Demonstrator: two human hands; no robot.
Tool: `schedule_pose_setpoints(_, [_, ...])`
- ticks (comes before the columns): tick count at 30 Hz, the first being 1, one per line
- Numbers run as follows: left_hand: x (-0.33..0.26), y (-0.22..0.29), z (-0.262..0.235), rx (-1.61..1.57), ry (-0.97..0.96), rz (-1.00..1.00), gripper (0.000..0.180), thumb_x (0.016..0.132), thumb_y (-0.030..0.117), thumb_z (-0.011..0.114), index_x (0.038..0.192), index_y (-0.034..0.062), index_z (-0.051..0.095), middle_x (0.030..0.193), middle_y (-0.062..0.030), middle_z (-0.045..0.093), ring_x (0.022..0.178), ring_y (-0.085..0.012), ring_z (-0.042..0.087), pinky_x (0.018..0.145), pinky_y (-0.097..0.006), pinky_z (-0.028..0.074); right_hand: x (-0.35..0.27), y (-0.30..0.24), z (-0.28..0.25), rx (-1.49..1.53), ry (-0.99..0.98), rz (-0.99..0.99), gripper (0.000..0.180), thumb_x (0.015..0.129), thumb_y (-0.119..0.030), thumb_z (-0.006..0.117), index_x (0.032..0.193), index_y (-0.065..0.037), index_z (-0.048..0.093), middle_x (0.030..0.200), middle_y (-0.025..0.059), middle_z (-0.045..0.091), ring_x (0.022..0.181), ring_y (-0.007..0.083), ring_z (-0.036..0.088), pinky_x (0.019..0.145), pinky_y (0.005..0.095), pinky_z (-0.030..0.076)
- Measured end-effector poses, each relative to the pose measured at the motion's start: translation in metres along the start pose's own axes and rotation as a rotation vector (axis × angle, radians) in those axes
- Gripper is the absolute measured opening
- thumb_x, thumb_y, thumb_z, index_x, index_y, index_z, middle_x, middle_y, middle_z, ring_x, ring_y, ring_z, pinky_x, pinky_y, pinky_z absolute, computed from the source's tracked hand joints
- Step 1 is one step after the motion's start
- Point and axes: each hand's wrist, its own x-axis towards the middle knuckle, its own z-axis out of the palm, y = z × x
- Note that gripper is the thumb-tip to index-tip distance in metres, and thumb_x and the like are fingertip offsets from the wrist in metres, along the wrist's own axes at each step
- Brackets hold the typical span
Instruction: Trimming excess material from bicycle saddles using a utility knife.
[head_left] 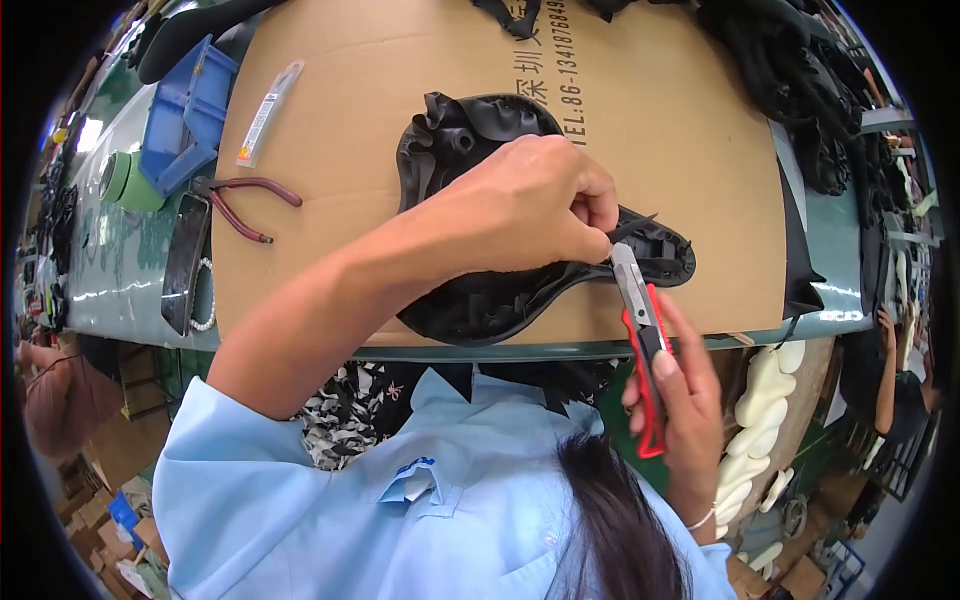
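A black bicycle saddle (470, 315) lies upside down on the cardboard, its narrow nose toward the right and its wrinkled cover edge folded over the rim. My left hand (545, 205) reaches across it, thumb and fingers pinched on a thin strip of black cover material (632, 229) near the nose. In my right hand (688, 395) is a red and grey utility knife (637, 295). Its blade end touches or nearly touches the pinched strip beside my left thumb; the exact contact is hard to make out. My left wrist and forearm hide the saddle's middle.
Brown cardboard (340, 110) covers the green table (100, 260). To the left lie pliers (262, 183), a clear slim case (268, 118), a blue bin (180, 125) and a green roll (130, 182). Black material (770, 70) is heaped at far right. White foam pieces (760, 415) stand below the table edge.
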Motion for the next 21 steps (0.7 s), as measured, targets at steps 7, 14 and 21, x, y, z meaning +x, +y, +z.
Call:
schedule_pose_setpoints(7, [-0.004,-0.001,0.0,-0.423,0.076,-0.174,0.014,0.074,0.012,0.073,0.073,0.0029,0.064,0.066,0.0029,0.056,0.062,-0.0057,0.05,0.058,-0.022,0.036,-0.012,-0.02,0.033,0.072,-0.202,0.108,0.052,0.1,-0.019,0.044,0.148,-0.008,0.03,0.112,0.0088,0.061,0.062,0.0081,0.054,0.053,0.0222,0.049])
schedule_pose_setpoints(14, [-0.009,-0.009,-0.019,-0.63,0.337,0.128,0.019,0.084,0.023,0.072,0.092,0.0073,0.065,0.076,0.0043,0.06,0.072,-0.0054,0.056,0.067,-0.02,0.043,-0.019,0.005,0.013,0.124,-0.193,-0.031,0.042,0.096,-0.02,0.053,0.132,-0.001,0.044,0.089,0.0102,0.062,0.066,0.0112,0.061,0.054,0.0238,0.05])
schedule_pose_setpoints(21, [-0.052,-0.035,-0.017,0.154,0.752,-0.026,0.037,0.093,0.027,0.055,0.12,0.0023,0.059,0.116,-0.0182,0.061,0.118,-0.0309,0.052,0.1,-0.041,0.039,0.056,-0.004,0.051,0.125,-0.01,-0.268,0.032,0.096,-0.017,0.057,0.122,-0.002,0.045,0.095,0.0033,0.059,0.081,0.0095,0.059,0.069,0.0235,0.05])
